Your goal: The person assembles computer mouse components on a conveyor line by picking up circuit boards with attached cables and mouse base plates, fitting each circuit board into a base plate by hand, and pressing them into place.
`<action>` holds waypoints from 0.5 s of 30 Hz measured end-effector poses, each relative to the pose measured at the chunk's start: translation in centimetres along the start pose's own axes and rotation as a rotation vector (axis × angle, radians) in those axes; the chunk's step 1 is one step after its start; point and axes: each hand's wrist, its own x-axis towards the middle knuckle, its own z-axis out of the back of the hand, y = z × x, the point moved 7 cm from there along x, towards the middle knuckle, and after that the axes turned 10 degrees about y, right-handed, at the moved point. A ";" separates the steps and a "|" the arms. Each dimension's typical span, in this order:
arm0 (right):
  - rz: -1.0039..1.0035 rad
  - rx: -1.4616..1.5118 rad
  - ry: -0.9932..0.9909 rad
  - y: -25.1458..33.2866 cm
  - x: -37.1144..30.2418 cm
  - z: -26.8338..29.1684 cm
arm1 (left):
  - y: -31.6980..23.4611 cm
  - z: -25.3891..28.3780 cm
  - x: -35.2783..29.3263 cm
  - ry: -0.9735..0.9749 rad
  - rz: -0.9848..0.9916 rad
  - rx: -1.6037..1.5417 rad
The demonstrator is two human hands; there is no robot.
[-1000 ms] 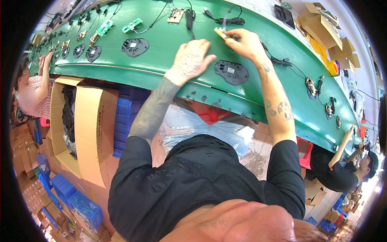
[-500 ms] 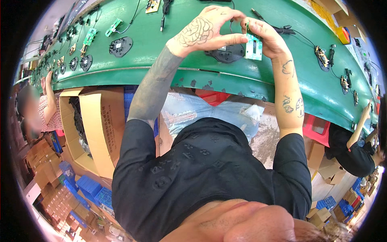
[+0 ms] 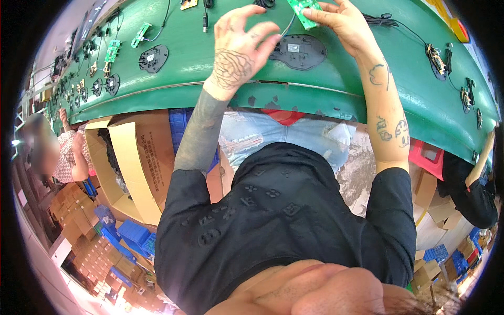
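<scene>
Spanning the green desk (image 3: pixel 189 68), left to right: left hand (image 3: pixel 239 50), loosely spread, grip on thin wire (image 3: pixel 289 25) unclear; black base plate (image 3: pixel 305 53), long axis crosswise, nearer the left hand; green circuit board (image 3: pixel 304 13), just beyond plate, pinched by right hand (image 3: pixel 347 25).

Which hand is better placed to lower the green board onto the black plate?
Probably the right hand: it grips the green board, close to the black plate. The left hand is by the wire; whether it's pinching that is unclear.
</scene>
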 end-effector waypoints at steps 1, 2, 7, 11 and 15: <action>-0.005 -0.004 -0.005 -0.5 0.4 0.4 | -0.4 -0.4 -0.1 0.000 0.001 -0.008; 0.014 0.017 -0.015 -1.0 0.8 1.0 | -1.2 -1.2 -0.3 0.068 -0.022 -0.006; 0.035 0.028 -0.046 -0.9 0.8 1.3 | -2.2 -3.6 0.1 0.186 -0.024 -0.033; -0.003 0.028 -0.034 -0.1 0.0 0.7 | -2.4 -4.2 0.1 0.200 -0.022 -0.055; 0.010 0.059 0.123 0.6 -0.4 -0.4 | -2.0 -2.2 0.7 0.031 0.036 -0.104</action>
